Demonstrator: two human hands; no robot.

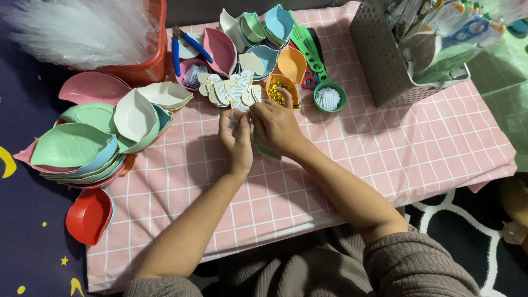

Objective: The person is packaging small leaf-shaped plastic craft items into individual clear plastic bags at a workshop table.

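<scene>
Both hands, left hand (235, 137) and right hand (275, 127), pinch paper cutouts (234, 92) beside an orange dish (283, 91) of gold glitter.

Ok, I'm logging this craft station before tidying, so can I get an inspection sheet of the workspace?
Surface: table under a pink checked cloth.
Job's things: small pale piece pinched between left hand and right hand; paper cutouts lie just beyond.
Clutter: stacked leaf-shaped dishes, red dish, gold glitter dish, blue-handled pliers, grey basket.
Hands: both bare, close together, fingers closed on the piece.
Cables: nothing seen.
Surroundings: red tub, dark starred floor mat.
</scene>
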